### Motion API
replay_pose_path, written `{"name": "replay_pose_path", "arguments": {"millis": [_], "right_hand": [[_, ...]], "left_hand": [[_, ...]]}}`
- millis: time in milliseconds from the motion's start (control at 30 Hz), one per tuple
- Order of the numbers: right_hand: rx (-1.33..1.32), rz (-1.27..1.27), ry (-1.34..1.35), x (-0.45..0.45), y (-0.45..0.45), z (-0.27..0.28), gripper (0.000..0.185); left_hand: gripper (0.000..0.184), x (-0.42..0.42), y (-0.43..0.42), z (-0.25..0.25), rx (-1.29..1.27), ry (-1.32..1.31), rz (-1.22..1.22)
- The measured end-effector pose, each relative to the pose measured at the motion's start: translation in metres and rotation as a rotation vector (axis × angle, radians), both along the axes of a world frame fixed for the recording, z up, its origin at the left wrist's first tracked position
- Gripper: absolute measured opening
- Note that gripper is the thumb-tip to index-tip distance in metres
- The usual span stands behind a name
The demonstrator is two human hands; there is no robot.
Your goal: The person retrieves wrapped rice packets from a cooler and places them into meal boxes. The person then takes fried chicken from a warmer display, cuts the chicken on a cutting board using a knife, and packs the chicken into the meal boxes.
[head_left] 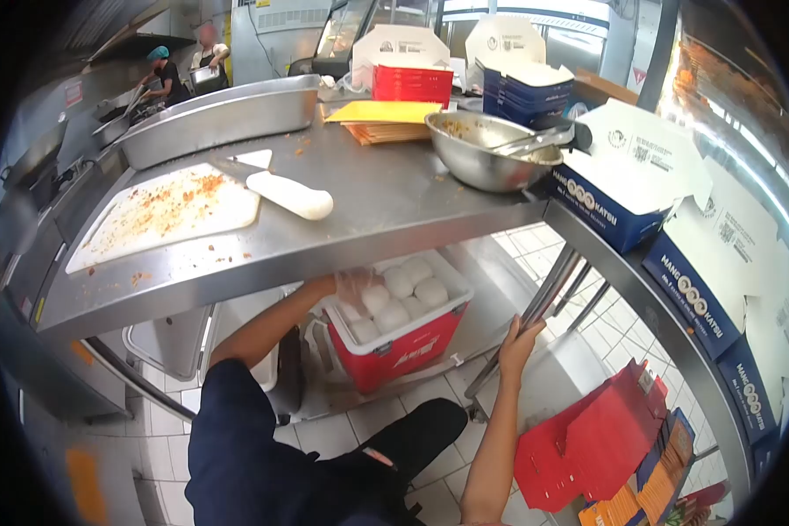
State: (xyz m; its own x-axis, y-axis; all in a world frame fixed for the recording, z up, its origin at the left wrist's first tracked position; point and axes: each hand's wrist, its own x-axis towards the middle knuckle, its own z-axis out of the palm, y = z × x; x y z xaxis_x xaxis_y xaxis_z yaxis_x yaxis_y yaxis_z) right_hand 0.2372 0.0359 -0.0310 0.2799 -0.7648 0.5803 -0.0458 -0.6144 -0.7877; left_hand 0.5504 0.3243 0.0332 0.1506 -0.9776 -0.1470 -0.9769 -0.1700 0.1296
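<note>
Under the steel table, a red cooler box (401,351) with a white rim holds several round white balls (401,280). My left hand (357,291), in a clear plastic glove, reaches into the cooler at its left side, over the balls; its fingers are too blurred to make out. To the right of the cooler, my right hand (519,344) is wrapped round a metal table leg (543,300). On the tabletop (359,193) lie a white cutting board (171,206) with orange crumbs and a white-handled knife (289,195).
Steel trays (228,114), a steel bowl (491,153) with tongs, and yellow and orange paper (386,114) stand on the table. Blue boxes (693,289) line the right side. Red cartons (596,430) lie below. Two people (168,83) are at the far left.
</note>
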Motion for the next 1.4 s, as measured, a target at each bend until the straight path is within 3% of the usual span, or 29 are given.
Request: {"name": "replay_pose_path", "arguments": {"millis": [67, 133, 267, 333, 467, 533, 600, 700, 800, 833, 867, 933, 967, 1033, 1067, 1100, 1133, 1167, 1200, 1233, 1300, 1333, 1400], "right_hand": [[-0.001, 0.004, 0.002, 0.001, 0.006, 0.003, 0.040], [0.113, 0.015, 0.047, -0.002, 0.007, 0.008, 0.040], [0.010, 0.045, 0.002, -0.004, 0.001, 0.003, 0.042], [0.023, 0.023, 0.026, -0.003, 0.003, 0.002, 0.041], [0.012, 0.050, -0.007, -0.002, 0.001, 0.000, 0.043], [0.095, 0.051, 0.124, -0.004, -0.003, -0.004, 0.050], [-0.074, -0.039, 0.064, 0.008, -0.023, -0.035, 0.063], [-0.047, -0.053, 0.079, 0.004, -0.013, -0.022, 0.037], [0.063, -0.022, 0.048, -0.004, 0.002, 0.003, 0.037], [0.049, -0.026, 0.054, -0.005, 0.004, 0.004, 0.036], [0.035, -0.027, 0.062, -0.006, 0.007, 0.005, 0.036], [0.010, -0.029, 0.032, -0.003, 0.003, 0.000, 0.036], [-0.035, -0.017, 0.007, -0.004, 0.000, -0.002, 0.036], [0.064, 0.029, 0.068, -0.011, 0.001, -0.006, 0.038], [-0.056, -0.077, 0.012, -0.011, 0.001, -0.013, 0.041], [-0.177, -0.185, -0.041, -0.013, 0.003, -0.021, 0.045], [-0.172, -0.195, -0.029, -0.024, 0.019, -0.016, 0.045], [-0.060, -0.205, -0.071, -0.046, 0.051, 0.002, 0.047], [0.060, -0.217, -0.109, -0.065, 0.076, 0.007, 0.050], [0.203, 0.014, -0.099, -0.081, 0.093, -0.009, 0.050], [0.623, 0.473, -0.085, -0.110, 0.126, -0.001, 0.048], [0.931, 0.698, -0.080, -0.127, 0.152, 0.016, 0.047], [1.101, 0.615, -0.090, -0.143, 0.192, 0.061, 0.048]], "left_hand": [[0.098, -0.031, -0.009, -0.006, 0.002, 0.147, 0.144], [0.099, -0.035, -0.025, -0.042, -0.059, 0.218, 0.003], [0.103, -0.027, -0.042, -0.053, -0.134, 0.310, 0.049], [0.105, -0.017, -0.038, -0.043, 0.159, 0.419, 0.106], [0.101, -0.013, -0.058, -0.024, 0.226, 0.321, 0.058], [0.099, -0.010, -0.069, -0.020, 0.234, 0.265, 0.035], [0.097, -0.009, -0.070, -0.019, 0.241, 0.213, 0.034], [0.094, -0.026, -0.039, -0.018, 0.211, 0.191, 0.068], [0.087, -0.044, -0.020, -0.007, 0.127, 0.436, 0.039], [0.081, -0.048, -0.013, -0.009, 0.056, 0.651, 0.036], [0.081, -0.040, -0.009, -0.028, 0.083, 0.646, 0.031], [0.071, -0.013, -0.003, -0.069, 0.154, 1.135, 0.629], [0.071, -0.009, 0.002, -0.071, 0.171, 1.135, 0.626], [0.069, 0.000, 0.014, -0.070, -0.026, 1.406, 0.819], [0.069, 0.004, 0.026, -0.077, -0.012, 1.405, 0.819], [0.065, 0.006, 0.041, -0.090, -0.421, 1.491, 0.667], [0.064, -0.005, 0.043, -0.088, -0.621, 1.531, 0.594], [0.062, -0.017, 0.044, -0.085, -0.813, 1.561, 0.499], [0.058, -0.049, 0.050, -0.055, -0.873, 1.743, 0.556], [0.055, -0.067, 0.051, -0.030, -0.927, 1.918, 0.619], [0.045, -0.095, 0.044, -0.037, -0.902, 2.033, 0.617], [0.043, -0.130, 0.046, -0.037, -0.913, 2.036, 0.684], [0.042, -0.173, 0.045, -0.055, -0.802, 2.231, 1.130]]}}
